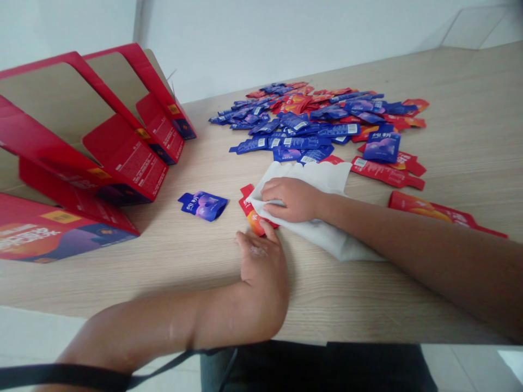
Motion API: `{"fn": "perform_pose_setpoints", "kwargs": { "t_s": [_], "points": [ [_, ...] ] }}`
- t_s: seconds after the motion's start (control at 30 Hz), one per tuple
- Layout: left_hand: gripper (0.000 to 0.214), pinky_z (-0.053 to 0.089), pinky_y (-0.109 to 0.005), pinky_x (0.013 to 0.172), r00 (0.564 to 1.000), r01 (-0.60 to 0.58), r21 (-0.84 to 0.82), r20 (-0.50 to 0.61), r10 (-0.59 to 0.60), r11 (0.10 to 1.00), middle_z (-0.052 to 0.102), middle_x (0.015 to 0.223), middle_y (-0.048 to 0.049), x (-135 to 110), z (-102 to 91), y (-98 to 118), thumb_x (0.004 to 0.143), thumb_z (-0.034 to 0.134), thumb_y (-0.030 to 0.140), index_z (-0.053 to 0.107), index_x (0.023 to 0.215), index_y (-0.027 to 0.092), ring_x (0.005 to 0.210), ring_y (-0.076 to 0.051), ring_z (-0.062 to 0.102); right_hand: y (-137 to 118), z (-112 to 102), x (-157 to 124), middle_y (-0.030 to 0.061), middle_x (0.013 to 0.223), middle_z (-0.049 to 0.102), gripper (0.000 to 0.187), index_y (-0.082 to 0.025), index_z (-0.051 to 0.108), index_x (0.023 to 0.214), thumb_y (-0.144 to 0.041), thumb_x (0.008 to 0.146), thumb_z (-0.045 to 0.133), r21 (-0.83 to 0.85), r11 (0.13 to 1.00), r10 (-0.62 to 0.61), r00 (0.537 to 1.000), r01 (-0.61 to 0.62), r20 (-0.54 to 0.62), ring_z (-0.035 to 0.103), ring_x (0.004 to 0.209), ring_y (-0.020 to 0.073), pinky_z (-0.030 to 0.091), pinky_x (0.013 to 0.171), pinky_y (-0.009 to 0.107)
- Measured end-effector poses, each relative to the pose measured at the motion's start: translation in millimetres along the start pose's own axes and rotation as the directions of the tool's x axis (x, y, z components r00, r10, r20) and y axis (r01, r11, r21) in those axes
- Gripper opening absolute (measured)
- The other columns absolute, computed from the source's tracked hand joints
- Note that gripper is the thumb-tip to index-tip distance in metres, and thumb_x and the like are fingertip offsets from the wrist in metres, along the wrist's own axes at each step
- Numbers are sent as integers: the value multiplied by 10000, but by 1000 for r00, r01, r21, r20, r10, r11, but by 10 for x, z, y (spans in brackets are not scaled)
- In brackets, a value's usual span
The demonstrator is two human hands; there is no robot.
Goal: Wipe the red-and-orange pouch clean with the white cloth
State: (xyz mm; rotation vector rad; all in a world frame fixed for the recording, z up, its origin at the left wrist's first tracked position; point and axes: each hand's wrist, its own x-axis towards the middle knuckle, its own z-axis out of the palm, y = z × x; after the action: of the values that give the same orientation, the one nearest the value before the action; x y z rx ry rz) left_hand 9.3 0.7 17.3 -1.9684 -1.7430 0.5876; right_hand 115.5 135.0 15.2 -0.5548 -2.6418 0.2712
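Note:
My right hand (291, 200) is closed on a white cloth (327, 177) and presses it over a small red and orange pouch (254, 219) lying on the table. The cloth covers the right part of that pouch. At the pouch's near edge is my left hand (265, 258), with bent fingers and one fingertip on the edge, holding it down. A single blue pouch (204, 206) with purple fruit on it lies flat to the left of both hands. Behind the cloth spreads a heap of blue and red pouches (302, 128), loosely piled.
Three open red cartons (122, 158) stand in a row at the left. A red pouch (437, 209) lies beyond my right forearm, partly hidden by it. The wooden table (196, 261) meets a white wall at the back. A clear panel (472, 27) stands at the far right.

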Motion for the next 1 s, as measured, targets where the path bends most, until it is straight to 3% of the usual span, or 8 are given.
{"fn": "perform_pose_setpoints", "kwargs": {
  "t_s": [0.3,0.67,1.0],
  "points": [
    [524,475,-418,920,1000,6,24,11,-6,1000,718,892,-232,9,14,4,820,265,-24,467,1304,-19,874,-243,695,-9,11,6,75,844,630,219,-136,656,843,-248,863,469,-31,995,93,995,-94,-46,542,777,180,383,721,290],
    [534,476,-422,913,999,-15,-9,51,15,1000,716,871,-225,19,-7,-6,828,246,-27,422,1332,-33,872,-238,694,5,4,-1,89,857,627,194,-128,629,793,-232,854,478,3,1000,3,1000,-3,0,543,811,186,393,757,305],
    [547,487,-394,907,1000,-4,85,10,3,996,720,878,-198,22,17,0,814,237,-29,449,1318,-14,874,-225,696,3,19,4,79,853,634,219,-133,660,845,-247,864,474,-37,995,89,994,-91,-60,542,790,182,387,739,296]
  ]
}}
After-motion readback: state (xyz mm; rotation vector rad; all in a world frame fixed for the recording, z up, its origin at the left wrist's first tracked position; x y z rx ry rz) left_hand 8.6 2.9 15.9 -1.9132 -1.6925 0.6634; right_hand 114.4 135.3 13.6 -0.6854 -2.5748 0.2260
